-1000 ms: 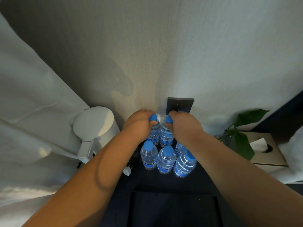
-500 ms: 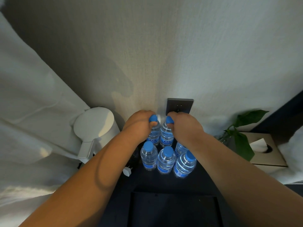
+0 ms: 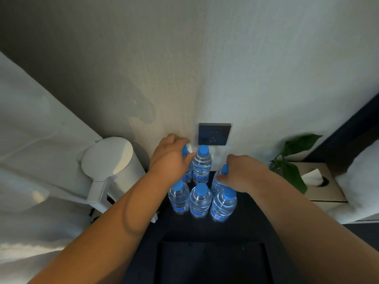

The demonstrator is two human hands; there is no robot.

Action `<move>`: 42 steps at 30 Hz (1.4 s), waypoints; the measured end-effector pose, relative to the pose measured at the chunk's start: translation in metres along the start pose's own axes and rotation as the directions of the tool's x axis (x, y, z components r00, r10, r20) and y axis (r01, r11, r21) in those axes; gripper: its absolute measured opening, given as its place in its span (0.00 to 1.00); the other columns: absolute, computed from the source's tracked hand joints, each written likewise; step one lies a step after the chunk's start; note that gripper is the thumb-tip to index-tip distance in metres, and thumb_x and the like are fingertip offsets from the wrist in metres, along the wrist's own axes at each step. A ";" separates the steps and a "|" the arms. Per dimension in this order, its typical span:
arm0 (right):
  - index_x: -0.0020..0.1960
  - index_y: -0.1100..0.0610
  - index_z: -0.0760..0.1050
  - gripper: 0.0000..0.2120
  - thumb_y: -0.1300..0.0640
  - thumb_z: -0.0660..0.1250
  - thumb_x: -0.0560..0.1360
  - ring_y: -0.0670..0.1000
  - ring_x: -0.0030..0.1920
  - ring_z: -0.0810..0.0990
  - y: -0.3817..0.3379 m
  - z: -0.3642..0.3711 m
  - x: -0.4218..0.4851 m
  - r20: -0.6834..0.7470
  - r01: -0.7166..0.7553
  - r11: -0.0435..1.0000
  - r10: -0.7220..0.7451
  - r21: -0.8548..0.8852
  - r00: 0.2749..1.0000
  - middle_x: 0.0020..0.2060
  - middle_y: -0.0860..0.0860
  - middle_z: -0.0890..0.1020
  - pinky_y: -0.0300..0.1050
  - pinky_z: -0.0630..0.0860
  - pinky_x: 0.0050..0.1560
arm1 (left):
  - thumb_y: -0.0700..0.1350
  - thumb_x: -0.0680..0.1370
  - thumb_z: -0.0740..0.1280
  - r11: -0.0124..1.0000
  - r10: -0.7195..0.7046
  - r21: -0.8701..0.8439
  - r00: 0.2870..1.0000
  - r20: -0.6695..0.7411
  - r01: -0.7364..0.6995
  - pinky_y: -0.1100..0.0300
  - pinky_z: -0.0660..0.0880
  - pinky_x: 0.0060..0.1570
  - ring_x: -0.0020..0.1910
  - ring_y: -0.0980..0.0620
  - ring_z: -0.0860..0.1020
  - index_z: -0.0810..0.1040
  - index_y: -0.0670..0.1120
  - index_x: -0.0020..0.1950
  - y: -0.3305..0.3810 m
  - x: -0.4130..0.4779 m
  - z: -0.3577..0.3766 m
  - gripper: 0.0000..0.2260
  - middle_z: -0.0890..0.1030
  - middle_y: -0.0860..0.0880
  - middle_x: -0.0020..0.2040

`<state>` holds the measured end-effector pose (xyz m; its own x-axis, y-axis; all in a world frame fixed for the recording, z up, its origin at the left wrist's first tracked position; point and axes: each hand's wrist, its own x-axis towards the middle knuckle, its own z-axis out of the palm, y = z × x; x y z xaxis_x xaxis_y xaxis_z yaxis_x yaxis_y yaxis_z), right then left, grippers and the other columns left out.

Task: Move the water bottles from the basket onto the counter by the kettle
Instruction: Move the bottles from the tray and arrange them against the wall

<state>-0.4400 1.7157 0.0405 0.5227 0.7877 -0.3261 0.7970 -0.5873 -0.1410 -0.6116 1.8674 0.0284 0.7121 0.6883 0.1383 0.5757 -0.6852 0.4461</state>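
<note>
Dark counter (image 3: 246, 226) against a pale wall (image 3: 205, 68), with a socket (image 3: 214, 134) above and the white kettle (image 3: 110, 160) at centre left. We record six water bottles (image 3: 200, 201) upright beside the kettle, in two rows of three, packed touching or nearly so. The left hand (image 3: 170, 158) is curled round the top of the rear left bottle (image 3: 187, 175). The right hand (image 3: 244, 173) grips the neck of the rear right bottle (image 3: 217, 185). The rear middle bottle (image 3: 202, 167) stands free between them. Risk, in our judgement: both wrists lie low over the front row (image 3: 223, 203), so a careless withdrawal could catch a cap and topple several bottles in turn, some towards the near edge.
</note>
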 end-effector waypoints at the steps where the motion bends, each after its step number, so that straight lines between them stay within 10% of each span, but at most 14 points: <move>1: 0.53 0.51 0.68 0.20 0.36 0.67 0.76 0.48 0.40 0.74 0.001 0.000 -0.001 0.002 0.010 0.999 -0.011 0.035 1.000 0.41 0.47 0.74 0.47 0.72 0.38 | 0.53 0.80 0.71 1.000 0.027 -0.001 0.999 -0.028 -0.027 0.53 0.73 0.61 0.62 0.46 0.72 0.79 0.49 0.70 0.003 0.000 0.002 0.20 0.76 0.47 0.62; 19: 0.67 0.52 0.73 0.13 0.57 0.65 0.82 0.57 0.47 0.79 -0.001 -0.009 0.018 -0.224 0.144 0.982 -0.114 0.121 0.968 0.48 0.54 0.80 0.51 0.79 0.45 | 0.48 0.77 0.76 0.983 0.182 0.024 0.975 -0.131 -0.180 0.54 0.75 0.51 0.55 0.45 0.75 0.87 0.48 0.60 0.010 0.008 0.018 0.12 0.85 0.50 0.51; 42: 0.61 0.53 0.76 0.22 0.35 0.66 0.80 0.55 0.50 0.82 -0.001 -0.012 0.029 -0.333 0.042 0.997 -0.016 0.071 0.943 0.50 0.52 0.83 0.47 0.73 0.43 | 0.52 0.79 0.73 0.990 0.140 0.028 0.982 -0.131 -0.137 0.56 0.74 0.50 0.57 0.48 0.73 0.86 0.51 0.61 0.008 0.008 0.021 0.13 0.84 0.52 0.53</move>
<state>-0.4222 1.7415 0.0420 0.5806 0.8142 0.0056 0.7949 -0.5653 -0.2204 -0.5927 1.8623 0.0141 0.7269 0.6110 0.3136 0.4834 -0.7795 0.3984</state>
